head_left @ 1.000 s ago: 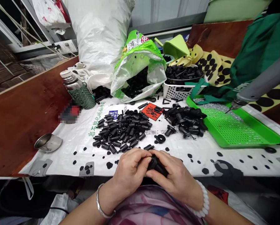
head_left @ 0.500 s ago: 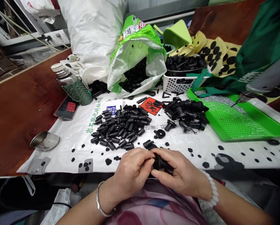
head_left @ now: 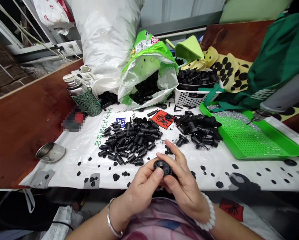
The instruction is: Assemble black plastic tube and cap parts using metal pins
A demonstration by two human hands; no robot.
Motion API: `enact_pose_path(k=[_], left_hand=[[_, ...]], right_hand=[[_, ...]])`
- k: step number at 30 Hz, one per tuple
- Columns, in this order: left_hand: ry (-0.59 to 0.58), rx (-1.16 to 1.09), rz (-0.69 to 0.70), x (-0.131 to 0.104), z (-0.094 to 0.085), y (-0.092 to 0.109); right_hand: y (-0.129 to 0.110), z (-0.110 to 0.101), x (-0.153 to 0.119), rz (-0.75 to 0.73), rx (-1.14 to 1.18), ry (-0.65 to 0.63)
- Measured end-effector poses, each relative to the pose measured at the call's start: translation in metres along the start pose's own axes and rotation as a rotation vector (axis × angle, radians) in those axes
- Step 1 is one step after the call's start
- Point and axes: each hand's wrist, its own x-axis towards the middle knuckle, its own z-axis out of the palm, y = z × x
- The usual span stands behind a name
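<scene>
Above the table's front edge, both hands hold one round black plastic part (head_left: 166,169) with a ring-like disc face turned up. My left hand (head_left: 144,185) grips it from the left, thumb tip on the face near the raised centre. On the other side, my right hand (head_left: 186,186) has its thumb and fingers around the rim, upper fingers stretched forward. The part's underside is hidden by the hands. Just beyond lies a pile of small black ribbed cylinders (head_left: 130,140). To its right is a heap of larger flanged black parts (head_left: 197,128).
A green tray (head_left: 239,151) with small shiny pieces lies right, below a power screwdriver's tip (head_left: 257,116). Behind stand an open green-white bag (head_left: 129,90) and a white basket (head_left: 189,96) of black parts. A metal cup (head_left: 51,152) and a flask (head_left: 85,100) are left.
The black part has turned so its round face shows upward. My right hand's fingers have lifted and straightened, and my left thumb now lies on the face. The view has shifted slightly.
</scene>
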Motion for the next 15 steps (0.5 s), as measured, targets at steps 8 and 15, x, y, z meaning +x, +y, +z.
enact_pose_path(k=[8, 15], left_hand=[[0.019, 0.207, 0.026, 0.000, -0.001, 0.014], [-0.086, 0.396, 0.095, -0.004, -0.005, 0.018]], right_hand=[[0.002, -0.025, 0.011, -0.212, 0.015, -0.085], [-0.005, -0.050, 0.030, -0.368, -0.118, -0.218]])
